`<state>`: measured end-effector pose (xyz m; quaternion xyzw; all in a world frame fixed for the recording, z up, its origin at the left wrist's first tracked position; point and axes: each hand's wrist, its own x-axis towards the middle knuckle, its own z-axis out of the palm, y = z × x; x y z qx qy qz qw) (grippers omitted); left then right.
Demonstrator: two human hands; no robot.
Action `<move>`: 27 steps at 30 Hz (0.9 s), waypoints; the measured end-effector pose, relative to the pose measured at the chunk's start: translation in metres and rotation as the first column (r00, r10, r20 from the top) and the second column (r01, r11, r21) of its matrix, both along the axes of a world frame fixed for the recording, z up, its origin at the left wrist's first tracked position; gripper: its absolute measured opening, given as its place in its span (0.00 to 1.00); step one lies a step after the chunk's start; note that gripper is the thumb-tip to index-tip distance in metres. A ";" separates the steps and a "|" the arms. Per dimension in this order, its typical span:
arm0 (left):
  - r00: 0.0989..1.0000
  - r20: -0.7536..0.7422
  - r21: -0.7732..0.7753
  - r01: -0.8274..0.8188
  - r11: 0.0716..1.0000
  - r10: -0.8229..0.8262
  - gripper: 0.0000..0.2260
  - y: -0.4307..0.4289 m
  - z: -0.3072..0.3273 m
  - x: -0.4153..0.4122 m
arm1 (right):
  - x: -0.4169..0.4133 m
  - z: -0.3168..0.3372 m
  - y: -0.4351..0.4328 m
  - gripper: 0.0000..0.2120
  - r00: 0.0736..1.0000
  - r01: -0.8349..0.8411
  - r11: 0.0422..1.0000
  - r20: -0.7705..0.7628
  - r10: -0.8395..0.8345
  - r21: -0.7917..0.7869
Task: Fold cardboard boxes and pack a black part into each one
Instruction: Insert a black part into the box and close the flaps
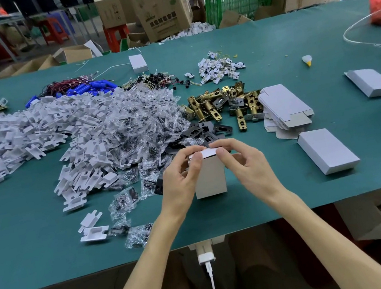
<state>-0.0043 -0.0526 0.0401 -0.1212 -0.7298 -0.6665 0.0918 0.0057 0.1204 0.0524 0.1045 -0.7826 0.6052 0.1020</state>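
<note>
Head view showed a white box (209,179) standing upright on the green tabletop (49,245), near its front edge. The left hand (181,184) and right hand (247,167) each pinched its top flap, fingers curled over it. Black plates (205,131) lay just behind. Brass latches (223,103) and stacked flat boxes (284,107) lay farther back to the right, and a closed box (326,151) lay to the right.

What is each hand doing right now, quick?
Left hand: holds the upright white cardboard box near its top.
Right hand: pinches the box's top flap.
</note>
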 end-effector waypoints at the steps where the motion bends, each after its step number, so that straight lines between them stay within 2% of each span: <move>1: 1.000 0.002 -0.003 0.001 1.000 -0.001 0.13 0.000 0.000 0.000 | 0.000 0.000 0.000 0.08 1.000 0.002 1.000 0.008 -0.002 -0.001; 5: 1.000 -0.009 -0.009 -0.006 1.000 0.006 0.07 -0.001 -0.002 0.000 | 0.001 0.000 -0.002 0.06 1.000 0.003 1.000 0.010 -0.003 -0.007; 14: 0.999 -0.052 0.012 0.013 1.000 -0.012 0.07 0.002 -0.003 0.003 | 0.002 -0.003 -0.007 0.08 0.999 0.036 0.999 -0.042 -0.034 0.038; 27: 1.000 -0.006 0.077 0.020 0.997 -0.020 0.05 0.001 -0.003 -0.001 | -0.001 -0.013 -0.002 0.13 0.985 0.075 0.982 -0.168 -0.045 0.174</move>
